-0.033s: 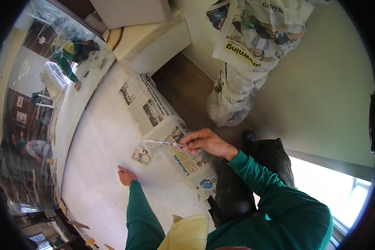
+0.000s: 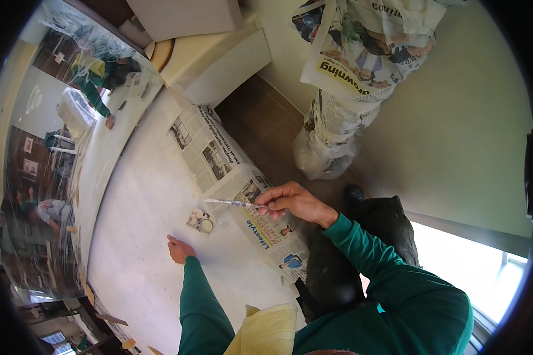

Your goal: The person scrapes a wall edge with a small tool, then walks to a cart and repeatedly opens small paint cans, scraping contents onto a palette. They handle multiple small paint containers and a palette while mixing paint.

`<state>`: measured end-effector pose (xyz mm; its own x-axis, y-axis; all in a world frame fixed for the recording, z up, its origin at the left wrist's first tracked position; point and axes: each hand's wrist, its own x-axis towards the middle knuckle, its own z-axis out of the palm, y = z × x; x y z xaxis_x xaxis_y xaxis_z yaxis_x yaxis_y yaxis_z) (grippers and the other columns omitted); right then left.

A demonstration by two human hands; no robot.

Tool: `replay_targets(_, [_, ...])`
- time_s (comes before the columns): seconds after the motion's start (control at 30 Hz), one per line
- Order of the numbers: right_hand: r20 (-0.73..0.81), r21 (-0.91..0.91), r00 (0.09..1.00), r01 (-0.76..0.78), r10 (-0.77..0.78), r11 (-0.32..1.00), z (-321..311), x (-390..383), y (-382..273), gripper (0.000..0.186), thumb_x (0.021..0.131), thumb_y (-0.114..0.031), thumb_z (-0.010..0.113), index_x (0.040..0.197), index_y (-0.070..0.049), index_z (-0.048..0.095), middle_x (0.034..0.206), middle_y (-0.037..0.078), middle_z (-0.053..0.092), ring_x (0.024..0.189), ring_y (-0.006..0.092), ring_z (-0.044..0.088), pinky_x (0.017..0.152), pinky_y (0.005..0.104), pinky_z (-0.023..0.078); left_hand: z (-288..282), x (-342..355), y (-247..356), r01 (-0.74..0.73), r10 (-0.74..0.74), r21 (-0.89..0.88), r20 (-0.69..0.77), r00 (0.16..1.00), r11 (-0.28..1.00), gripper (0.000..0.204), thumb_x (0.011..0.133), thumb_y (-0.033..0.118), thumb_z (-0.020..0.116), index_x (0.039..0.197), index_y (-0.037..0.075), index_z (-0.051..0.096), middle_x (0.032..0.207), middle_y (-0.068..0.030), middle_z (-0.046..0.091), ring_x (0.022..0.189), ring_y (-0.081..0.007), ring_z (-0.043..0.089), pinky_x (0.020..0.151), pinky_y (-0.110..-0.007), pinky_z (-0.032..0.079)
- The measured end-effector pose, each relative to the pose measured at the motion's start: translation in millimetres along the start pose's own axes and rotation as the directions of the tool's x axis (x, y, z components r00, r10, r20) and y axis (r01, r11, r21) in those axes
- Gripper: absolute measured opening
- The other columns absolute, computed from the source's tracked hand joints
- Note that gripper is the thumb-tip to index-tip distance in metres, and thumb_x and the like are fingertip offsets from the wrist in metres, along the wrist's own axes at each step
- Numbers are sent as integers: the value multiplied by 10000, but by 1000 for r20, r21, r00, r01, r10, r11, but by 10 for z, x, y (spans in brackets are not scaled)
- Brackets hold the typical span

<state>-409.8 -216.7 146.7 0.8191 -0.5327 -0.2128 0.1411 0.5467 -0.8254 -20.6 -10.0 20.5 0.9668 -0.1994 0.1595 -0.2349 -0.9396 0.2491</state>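
A thin, pale, spattered tool (image 2: 222, 201) is pinched in my right hand (image 2: 287, 204), its tip pointing left over the newspaper covering (image 2: 189, 142) along the pale surface's right edge. A small square piece of speckled material with a round cream patch (image 2: 200, 221) lies left of that tip. Lower down, my left hand (image 2: 180, 248) rests on the pale surface (image 2: 130, 236), index finger extended and the other fingers partly hidden; I see nothing held in it.
A plastic-draped mirror (image 2: 35, 177) stands left, reflecting the room. A wrapped upright object (image 2: 367, 47) is at upper right beside a wall (image 2: 468, 148). A pale ledge (image 2: 225, 71) sits behind, above dark flooring (image 2: 249, 112). A yellow cloth (image 2: 263, 328) hangs at the bottom.
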Motion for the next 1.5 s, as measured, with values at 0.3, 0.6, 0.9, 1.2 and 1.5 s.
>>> replay_targets(0.3, [-29,-87,1000,3,-5,996,1,20,-13,244,889,-76,646,1116,4,683,884,49,706,681,52,563,639,200,464,18,13,-17,-9,9,-11,-15,1000,1000,594,1000,514,303,950,44,663,929,-172,689,860,-399,626,753,-504,471])
replay_targets(0.6, [-11,-139,999,50,-52,989,-23,61,72,244,889,-80,660,1111,20,680,886,65,702,715,69,579,643,218,481,20,7,-11,-11,10,-15,-25,1000,1000,604,1002,512,297,929,38,663,915,-175,687,851,-402,624,743,-505,470])
replay_targets(0.9, [-52,-108,998,31,-36,994,-13,79,72,220,909,-67,620,1098,30,673,902,68,699,708,71,571,641,216,470,24,21,-15,7,-7,-32,-9,1000,999,598,997,516,305,895,42,653,893,-176,687,841,-411,620,739,-520,464])
replay_targets(1.2, [-349,94,923,209,-164,973,-240,312,-303,215,937,-85,559,1087,41,647,844,49,630,630,81,508,569,220,392,26,49,-46,14,-13,-57,18,1000,998,610,994,540,294,926,55,656,902,-182,687,846,-417,625,730,-520,473])
replay_targets(1.5, [-790,-206,469,405,-395,891,-961,1551,-828,214,957,-104,540,1109,3,646,883,74,672,628,115,595,511,232,423,50,48,-53,2,-3,-35,-23,1000,999,579,998,523,316,833,56,616,832,-164,670,768,-410,607,666,-518,454])
